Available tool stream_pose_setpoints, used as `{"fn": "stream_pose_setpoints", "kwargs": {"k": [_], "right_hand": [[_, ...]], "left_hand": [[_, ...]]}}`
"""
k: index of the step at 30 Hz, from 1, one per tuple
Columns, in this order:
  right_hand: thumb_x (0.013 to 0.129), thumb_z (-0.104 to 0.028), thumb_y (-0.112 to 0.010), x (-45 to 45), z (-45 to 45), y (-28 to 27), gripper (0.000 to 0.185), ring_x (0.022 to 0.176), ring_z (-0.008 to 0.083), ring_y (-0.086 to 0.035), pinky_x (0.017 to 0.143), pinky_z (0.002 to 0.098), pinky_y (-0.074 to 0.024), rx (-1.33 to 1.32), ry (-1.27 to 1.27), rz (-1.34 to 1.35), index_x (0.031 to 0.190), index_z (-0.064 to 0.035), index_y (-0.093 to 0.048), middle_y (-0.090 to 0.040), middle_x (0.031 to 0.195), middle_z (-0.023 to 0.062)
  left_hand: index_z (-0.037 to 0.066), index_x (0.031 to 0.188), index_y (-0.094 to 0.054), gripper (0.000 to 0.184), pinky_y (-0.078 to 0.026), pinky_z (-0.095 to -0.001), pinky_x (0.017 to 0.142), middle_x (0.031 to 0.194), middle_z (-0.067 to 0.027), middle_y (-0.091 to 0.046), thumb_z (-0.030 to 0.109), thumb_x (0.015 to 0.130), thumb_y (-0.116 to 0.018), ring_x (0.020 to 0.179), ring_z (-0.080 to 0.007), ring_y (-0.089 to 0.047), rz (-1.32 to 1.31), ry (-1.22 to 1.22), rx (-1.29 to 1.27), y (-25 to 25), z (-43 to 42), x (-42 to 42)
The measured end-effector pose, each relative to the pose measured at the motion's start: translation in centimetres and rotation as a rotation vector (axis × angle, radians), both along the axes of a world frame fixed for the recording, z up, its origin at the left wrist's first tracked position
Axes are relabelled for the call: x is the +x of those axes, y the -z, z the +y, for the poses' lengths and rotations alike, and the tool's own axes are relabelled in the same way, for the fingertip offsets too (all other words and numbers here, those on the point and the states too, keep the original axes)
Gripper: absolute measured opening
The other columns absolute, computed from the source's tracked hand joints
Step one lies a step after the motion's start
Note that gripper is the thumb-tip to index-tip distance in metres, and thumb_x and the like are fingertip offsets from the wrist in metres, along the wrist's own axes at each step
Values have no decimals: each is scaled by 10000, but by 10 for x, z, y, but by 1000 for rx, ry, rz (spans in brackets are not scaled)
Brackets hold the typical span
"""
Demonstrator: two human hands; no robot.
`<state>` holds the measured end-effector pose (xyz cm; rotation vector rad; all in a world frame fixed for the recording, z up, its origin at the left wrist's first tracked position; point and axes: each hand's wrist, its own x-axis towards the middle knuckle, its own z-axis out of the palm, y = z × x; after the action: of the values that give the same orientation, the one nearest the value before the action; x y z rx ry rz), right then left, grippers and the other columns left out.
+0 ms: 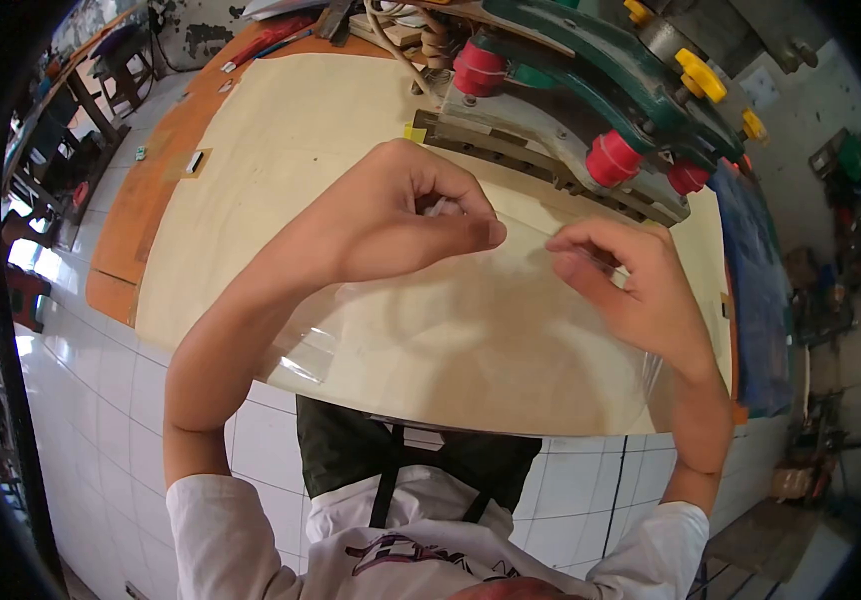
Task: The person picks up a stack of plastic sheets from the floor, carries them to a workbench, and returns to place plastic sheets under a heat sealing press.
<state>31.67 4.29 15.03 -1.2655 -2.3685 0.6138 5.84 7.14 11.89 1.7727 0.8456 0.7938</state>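
Observation:
My left hand is closed in a pinch, thumb against the fingers, on the edge of a clear plastic sheet. To its right, my right hand pinches the same transparent sheet between thumb and fingertips. The sheet hangs between and below both hands, over the pale tabletop. Its folded, shiny parts show near my left forearm and below my right hand. Because it is see-through, its full outline is hard to make out.
A green machine with red and yellow knobs stands at the back right, with a metal bar along its front. Blue sheeting lies at the right edge. Tools and cords are at the back; a stool stands at far left.

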Motion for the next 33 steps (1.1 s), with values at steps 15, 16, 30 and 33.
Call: {"fn": "stream_pose_setpoints", "kwargs": {"k": [15,16,30,33], "right_hand": [[965,-158,-603,-34,25,10,229,519,125,-540,505,284,-433,-12,-109,307,826,17,-651,-586,598,64],[983,-173,-584,-33,25,9,260,515,130,-541,503,286,-434,-38,-126,297,818,19,-643,-586,598,62],[972,-226,-640,-45,21,26,252,510,117,-520,496,280,-405,-18,-113,469,853,-4,-627,-589,587,61],[1014,-273,-587,-44,17,23,312,593,67,-545,529,228,-421,-24,-128,363,851,-7,-591,-593,698,28]], "left_hand": [[-64,898,-708,92,-560,-262,652,793,-101,-709,16,891,-663,719,-161,-706,-107,84,-112,-9,2,-7],[-69,898,-709,94,-559,-263,620,776,-109,-711,13,884,-664,688,-166,-706,-99,77,-124,-10,2,-6],[-48,759,-708,122,-510,-256,594,714,-92,-706,56,817,-736,626,-128,-665,-40,102,-133,-1,5,-4],[-30,710,-694,153,-492,-263,608,681,-76,-700,77,799,-755,608,-111,-641,-31,136,-109,-3,4,-4]]}}
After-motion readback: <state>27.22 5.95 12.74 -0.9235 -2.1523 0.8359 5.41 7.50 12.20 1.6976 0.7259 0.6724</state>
